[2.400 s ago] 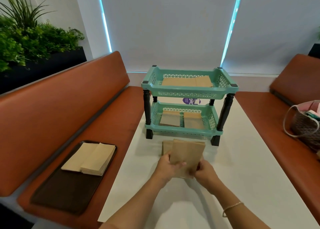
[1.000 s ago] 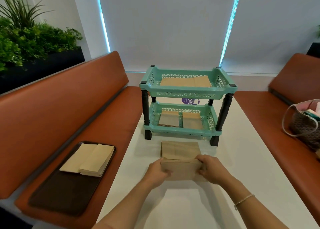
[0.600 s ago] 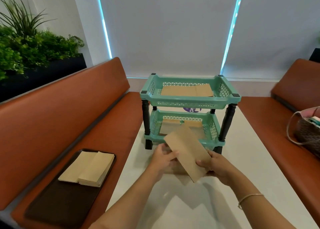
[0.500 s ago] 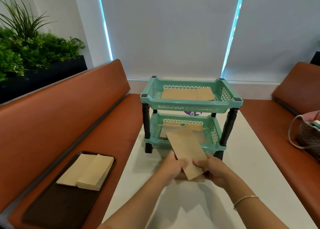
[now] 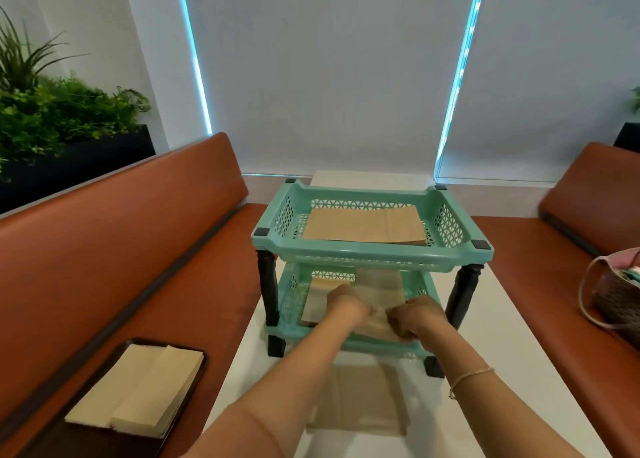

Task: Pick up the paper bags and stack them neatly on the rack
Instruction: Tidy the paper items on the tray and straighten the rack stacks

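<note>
Left hand (image 5: 346, 301) and right hand (image 5: 417, 315) are both gripping a paper bag (image 5: 379, 295), holding it inside the rack's (image 5: 367, 255) lower tier.

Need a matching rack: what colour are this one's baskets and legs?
Mint-green baskets, black legs, clearest in the head view.

Hands: two, a left hand (image 5: 346, 301) and a right hand (image 5: 417, 314)
Rack (image 5: 367, 255): one, with two tiers
Black rack legs seen: four
Paper bag piles in or at the rack: three
Paper bags on the table (image 5: 360, 400): one blurred pile
Trays (image 5: 104, 437): one, which bore two stacks
Benches: two
Handbags (image 5: 614, 293): one
Bracelets (image 5: 469, 379): one
</note>
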The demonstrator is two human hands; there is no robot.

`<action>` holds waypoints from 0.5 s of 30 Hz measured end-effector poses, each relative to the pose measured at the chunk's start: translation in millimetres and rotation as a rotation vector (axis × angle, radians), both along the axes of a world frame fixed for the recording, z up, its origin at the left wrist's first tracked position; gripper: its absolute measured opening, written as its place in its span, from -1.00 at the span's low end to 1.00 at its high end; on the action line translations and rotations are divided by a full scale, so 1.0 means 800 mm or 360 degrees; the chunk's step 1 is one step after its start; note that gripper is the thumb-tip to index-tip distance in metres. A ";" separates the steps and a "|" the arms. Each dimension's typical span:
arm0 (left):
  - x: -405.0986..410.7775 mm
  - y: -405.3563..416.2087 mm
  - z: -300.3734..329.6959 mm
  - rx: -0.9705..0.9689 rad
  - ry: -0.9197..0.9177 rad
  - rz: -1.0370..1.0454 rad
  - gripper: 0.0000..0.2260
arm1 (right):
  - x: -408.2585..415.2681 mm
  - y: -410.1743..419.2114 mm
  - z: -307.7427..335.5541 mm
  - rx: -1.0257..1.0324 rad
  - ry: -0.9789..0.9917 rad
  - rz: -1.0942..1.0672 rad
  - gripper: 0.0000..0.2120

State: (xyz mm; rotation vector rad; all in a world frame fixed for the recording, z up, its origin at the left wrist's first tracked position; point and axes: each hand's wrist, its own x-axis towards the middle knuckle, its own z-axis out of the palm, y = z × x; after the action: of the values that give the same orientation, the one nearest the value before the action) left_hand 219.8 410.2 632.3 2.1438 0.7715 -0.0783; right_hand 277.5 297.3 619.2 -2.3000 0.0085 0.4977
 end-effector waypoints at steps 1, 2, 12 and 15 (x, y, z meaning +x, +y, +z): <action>0.010 0.000 -0.001 0.0043 0.0005 -0.0002 -0.61 | 0.006 0.003 0.003 -0.0161 -0.0087 0.0038 -0.72; 0.019 -0.001 -0.003 0.0074 -0.0006 -0.0002 -0.62 | 0.012 0.005 0.004 -0.0275 -0.0176 0.0080 -0.71; 0.064 -0.010 -0.032 0.0190 0.0035 -0.0021 -0.72 | 0.043 0.010 -0.017 -0.0515 -0.0348 0.0146 -0.74; 0.069 -0.012 -0.039 0.0206 0.0095 -0.0023 -0.72 | 0.043 0.013 -0.022 -0.0557 -0.0338 0.0191 -0.69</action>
State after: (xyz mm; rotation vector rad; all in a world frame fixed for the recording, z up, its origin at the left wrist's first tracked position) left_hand 274.6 400.3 601.5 2.2787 0.8154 -0.1024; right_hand 312.0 307.4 601.3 -2.6992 -0.1591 0.3288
